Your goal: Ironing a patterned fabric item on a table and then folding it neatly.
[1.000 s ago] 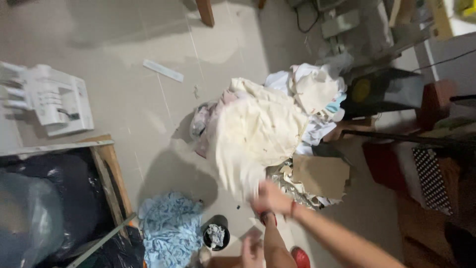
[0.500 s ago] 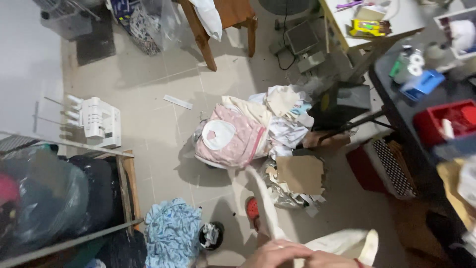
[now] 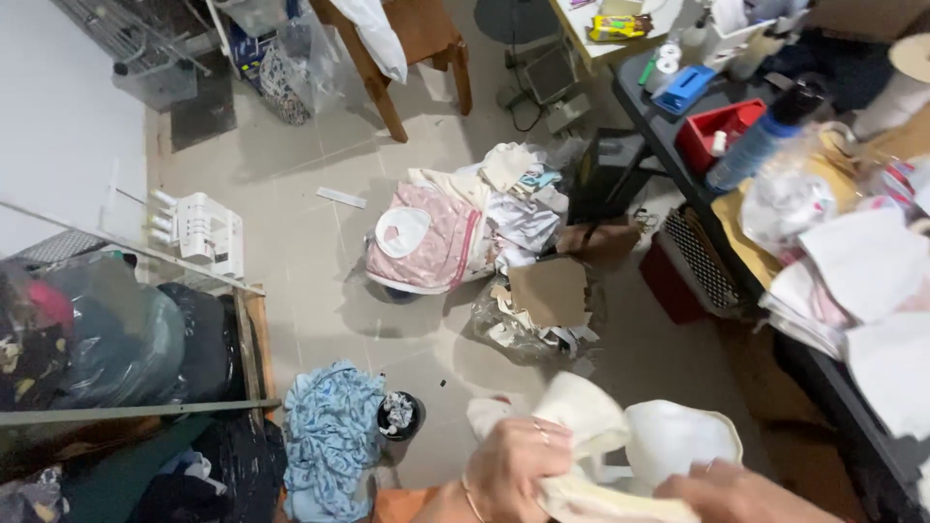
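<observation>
Since a moment before, the cream cloth (image 3: 620,455) had come off the floor pile (image 3: 465,228) and sat near the lower edge, bunched between both hands: left hand (image 3: 518,470) curled pinching it, right hand (image 3: 736,489) gripping its edge.

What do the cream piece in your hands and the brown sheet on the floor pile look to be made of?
Cream piece: soft woven or knit fabric, matte; it folds and bunches where the left hand and right hand grip it. Brown sheet: probably cardboard, flat, stiff-edged and dull, lying atop paper scraps. The blur leaves the finer texture open.
</observation>
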